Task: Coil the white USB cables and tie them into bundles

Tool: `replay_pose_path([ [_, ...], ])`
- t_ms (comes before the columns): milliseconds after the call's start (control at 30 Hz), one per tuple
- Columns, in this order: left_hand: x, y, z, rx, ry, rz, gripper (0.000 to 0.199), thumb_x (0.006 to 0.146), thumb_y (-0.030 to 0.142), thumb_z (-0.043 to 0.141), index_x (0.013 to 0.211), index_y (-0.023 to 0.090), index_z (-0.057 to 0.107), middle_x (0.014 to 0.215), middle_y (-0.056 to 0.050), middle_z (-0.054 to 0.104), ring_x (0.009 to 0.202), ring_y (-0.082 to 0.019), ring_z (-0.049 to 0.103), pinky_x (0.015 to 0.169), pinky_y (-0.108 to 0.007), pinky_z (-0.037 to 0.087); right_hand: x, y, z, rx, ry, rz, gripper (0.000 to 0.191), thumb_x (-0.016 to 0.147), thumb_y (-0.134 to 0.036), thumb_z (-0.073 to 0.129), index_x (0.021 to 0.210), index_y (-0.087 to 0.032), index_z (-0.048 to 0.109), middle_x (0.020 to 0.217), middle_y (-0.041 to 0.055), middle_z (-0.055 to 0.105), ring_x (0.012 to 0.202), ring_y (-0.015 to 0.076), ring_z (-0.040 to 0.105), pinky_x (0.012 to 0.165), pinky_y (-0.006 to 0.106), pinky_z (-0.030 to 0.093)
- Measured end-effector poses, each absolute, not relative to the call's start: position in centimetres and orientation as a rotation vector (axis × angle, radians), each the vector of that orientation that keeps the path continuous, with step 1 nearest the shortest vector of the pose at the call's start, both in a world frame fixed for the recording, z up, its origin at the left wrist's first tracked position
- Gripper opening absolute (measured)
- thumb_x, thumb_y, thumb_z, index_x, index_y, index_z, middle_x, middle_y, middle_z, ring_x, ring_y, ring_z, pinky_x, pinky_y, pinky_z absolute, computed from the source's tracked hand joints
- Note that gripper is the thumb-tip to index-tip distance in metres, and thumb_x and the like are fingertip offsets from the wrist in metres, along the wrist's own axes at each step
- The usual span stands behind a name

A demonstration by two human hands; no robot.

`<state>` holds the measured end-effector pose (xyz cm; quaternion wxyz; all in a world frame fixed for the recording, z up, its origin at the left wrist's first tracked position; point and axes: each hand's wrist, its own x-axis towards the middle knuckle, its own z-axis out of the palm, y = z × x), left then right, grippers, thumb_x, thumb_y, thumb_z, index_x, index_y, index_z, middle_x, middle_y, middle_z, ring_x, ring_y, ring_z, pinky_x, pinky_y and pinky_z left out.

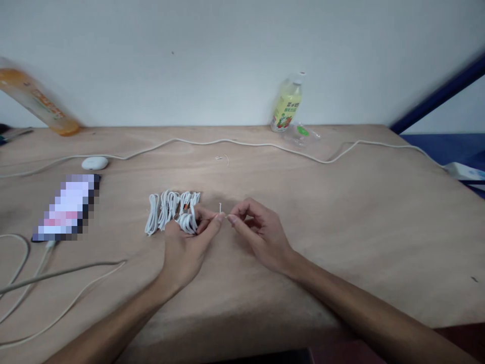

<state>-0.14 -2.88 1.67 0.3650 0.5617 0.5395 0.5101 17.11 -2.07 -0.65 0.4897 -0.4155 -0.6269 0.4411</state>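
Note:
Between my hands is a short, thin white tie (pixel 220 208), its end standing up above the fingertips. My left hand (pixel 187 247) pinches it between thumb and forefinger. The fingertips of my right hand (pixel 259 232) meet it from the other side, thumb and forefinger pressed together. Bundled white cables (pixel 152 215) lie in a row at the left. The rightmost cable bundle (pixel 187 222) is partly covered by my left hand; whether the curled fingers also grip it, I cannot tell.
Another thin white tie (pixel 223 159) lies farther back. A phone (pixel 68 207) with a cable plugged in and a white earbud case (pixel 94 163) are at left. A long white cable (pixel 227 141) crosses the wooden table. An orange bottle (pixel 41 103) and a yellow-green bottle (pixel 287 106) stand by the wall.

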Motion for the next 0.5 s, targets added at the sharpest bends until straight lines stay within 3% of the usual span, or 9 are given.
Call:
replay_pose_path([
  [233,-0.06,-3.08,1.93,1.353,1.417,1.253,0.029,0.085,0.037,0.075,0.062,0.022,0.066,0.055,0.007,0.041,0.054,-0.011,0.035,0.056,-0.029,0.035,17.29,-2.25,-0.89,-0.942,-1.714,0.689,0.015,0.107,-0.022,0.062,0.092,-0.023,0.065,0.081,-0.0017,0.065,0.068,0.0118,0.059,0.057,0.024,0.046],
  [500,-0.14,-2.96,1.89,1.39,1.405,1.281,0.027,0.086,0.035,0.074,0.063,0.022,0.068,0.055,0.007,0.04,0.054,-0.011,0.035,0.057,-0.028,0.035,17.6,-2.35,-1.14,-0.897,-1.85,0.42,0.011,0.109,-0.016,0.064,0.112,-0.023,0.072,0.093,0.0021,0.074,0.073,0.0135,0.068,0.059,0.024,0.055],
])
